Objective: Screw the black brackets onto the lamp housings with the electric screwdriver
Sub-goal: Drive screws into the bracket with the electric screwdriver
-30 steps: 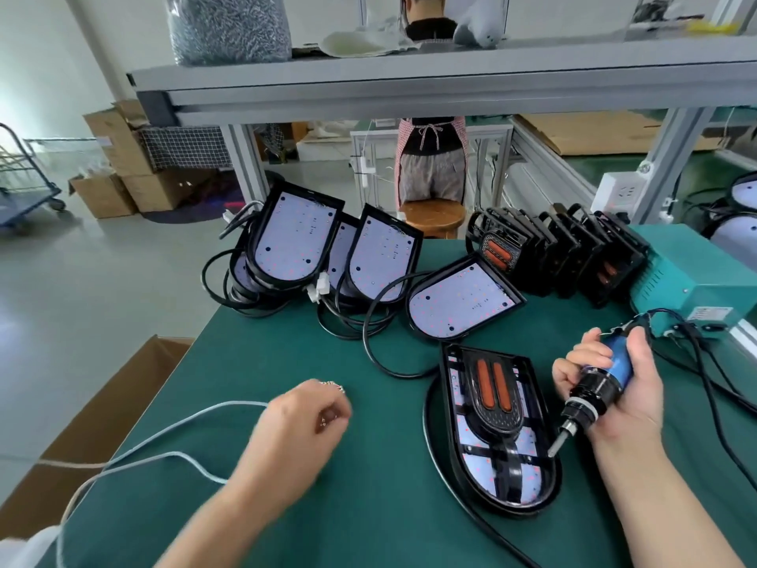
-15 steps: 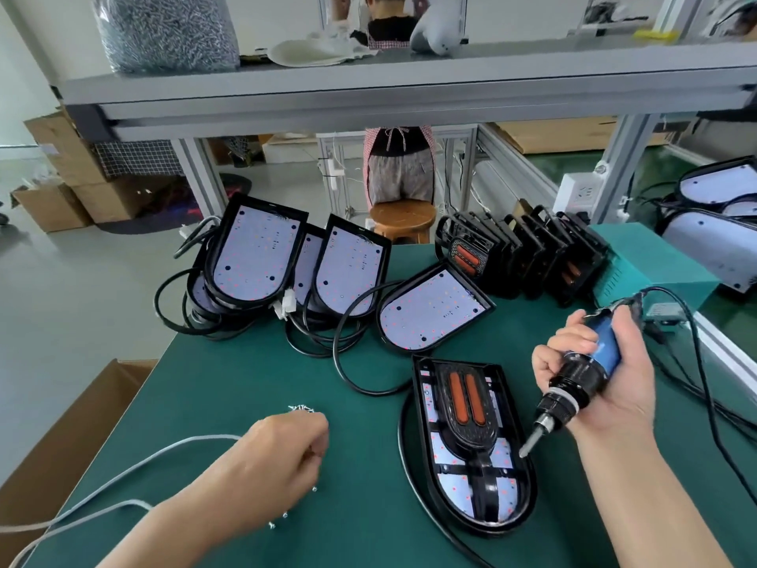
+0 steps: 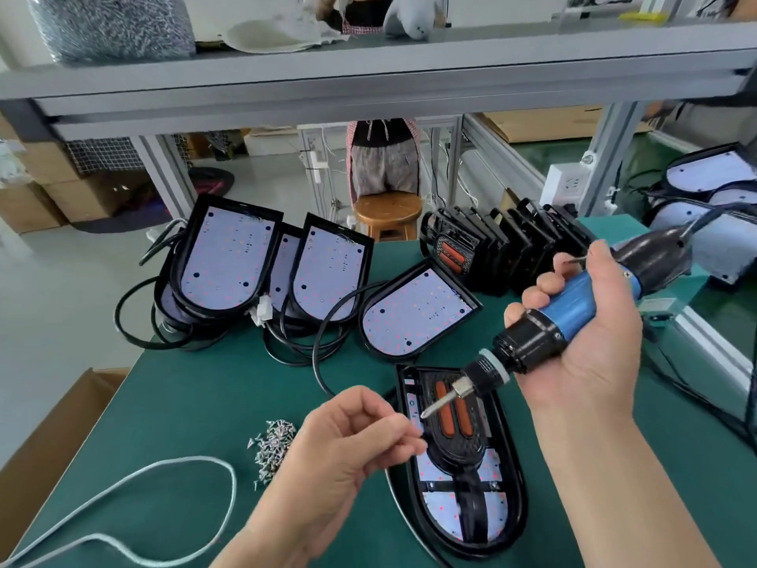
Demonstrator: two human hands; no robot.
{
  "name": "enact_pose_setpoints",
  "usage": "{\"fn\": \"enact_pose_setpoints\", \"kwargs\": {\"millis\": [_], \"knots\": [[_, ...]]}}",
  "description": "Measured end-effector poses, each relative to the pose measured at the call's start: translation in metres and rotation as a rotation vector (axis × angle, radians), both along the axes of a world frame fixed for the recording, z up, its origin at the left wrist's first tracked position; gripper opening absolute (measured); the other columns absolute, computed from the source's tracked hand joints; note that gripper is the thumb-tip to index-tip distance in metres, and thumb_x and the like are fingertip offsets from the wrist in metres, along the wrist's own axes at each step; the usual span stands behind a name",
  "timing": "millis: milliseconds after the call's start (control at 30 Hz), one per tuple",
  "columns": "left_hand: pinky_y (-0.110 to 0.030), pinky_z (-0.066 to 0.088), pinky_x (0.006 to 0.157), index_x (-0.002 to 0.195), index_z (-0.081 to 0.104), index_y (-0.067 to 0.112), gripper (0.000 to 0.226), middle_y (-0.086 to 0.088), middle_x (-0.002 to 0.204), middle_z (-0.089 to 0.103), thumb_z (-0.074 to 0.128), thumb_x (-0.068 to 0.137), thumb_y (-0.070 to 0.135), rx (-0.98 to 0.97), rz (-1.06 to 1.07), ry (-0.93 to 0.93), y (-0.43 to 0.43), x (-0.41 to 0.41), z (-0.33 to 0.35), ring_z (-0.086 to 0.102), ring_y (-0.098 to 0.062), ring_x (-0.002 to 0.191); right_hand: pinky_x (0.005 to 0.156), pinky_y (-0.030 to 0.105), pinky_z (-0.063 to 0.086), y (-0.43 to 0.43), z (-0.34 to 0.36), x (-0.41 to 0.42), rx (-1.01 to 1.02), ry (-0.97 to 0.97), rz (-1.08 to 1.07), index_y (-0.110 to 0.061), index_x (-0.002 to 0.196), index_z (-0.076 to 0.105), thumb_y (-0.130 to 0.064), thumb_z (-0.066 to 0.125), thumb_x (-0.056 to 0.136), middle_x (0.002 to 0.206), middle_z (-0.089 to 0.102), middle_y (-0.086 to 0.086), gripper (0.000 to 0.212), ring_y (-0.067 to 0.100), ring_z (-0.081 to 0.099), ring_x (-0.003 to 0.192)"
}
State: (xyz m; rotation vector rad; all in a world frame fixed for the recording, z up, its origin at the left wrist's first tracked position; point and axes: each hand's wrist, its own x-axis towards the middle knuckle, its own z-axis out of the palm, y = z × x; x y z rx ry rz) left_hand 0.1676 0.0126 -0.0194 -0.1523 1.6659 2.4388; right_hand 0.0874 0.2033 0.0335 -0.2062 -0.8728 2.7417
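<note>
Open lane at left, crowding at centre and rear

A stretch of bare tabletop (image 3: 196, 403) is left open on the near-left side, hemmed in front by a looped white cable (image 3: 231, 485) and on the right by a screw pile (image 3: 274, 444). The rear is walled off by leaning lamp housings (image 3: 229, 260) and coiled black cables (image 3: 286, 350), with a row of black parts (image 3: 512, 243) packed beside them. The flat lamp housing (image 3: 483, 510) is overhung by the electric screwdriver (image 3: 569, 309), gripped in the right hand (image 3: 594, 354), its bit just beside the pinched fingers (image 3: 393, 428) of the left hand (image 3: 344, 448). Headroom is capped by the shelf (image 3: 368, 88).
</note>
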Motion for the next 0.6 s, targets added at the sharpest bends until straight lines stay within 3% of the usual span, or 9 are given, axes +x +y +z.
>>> {"fn": "enact_pose_setpoints", "kwargs": {"millis": [100,267,600], "knots": [[-0.021,0.053,0.053,0.07,0.069,0.014,0.016,-0.025,0.073,0.068,0.084,0.067,0.013,-0.05,0.011,0.045,0.002,-0.001,0.003,0.068,-0.026,0.059,0.057,0.02,0.041,-0.007,0.007,0.001,0.043,0.034,-0.041,-0.016,0.092,0.056,-0.038,0.065,0.095,0.075,0.051,-0.004,0.024,0.01,0.046,0.062],[-0.022,0.053,0.052,0.072,0.073,0.014,0.012,-0.023,0.068,0.069,0.08,0.063,0.013,-0.178,0.07,0.145,0.008,0.002,0.006,0.07,-0.027,0.057,0.053,0.02,0.046,-0.015,0.014,0.007,0.101,0.099,-0.057,-0.017,0.085,0.061,-0.035,0.064,0.096,0.065,0.055,-0.004,0.022,0.009,0.051,0.052],[-0.02,0.057,0.064,0.08,0.077,0.014,0.021,-0.026,0.088,0.074,0.08,0.059,0.016,-0.015,0.108,0.124,0.009,0.011,0.003,0.076,-0.03,0.082,0.053,0.02,0.047,-0.02,0.011,0.016,0.121,0.12,-0.072,-0.016,0.085,0.062,-0.031,0.067,0.095,0.065,0.056,-0.003,0.018,0.009,0.053,0.052]]}}
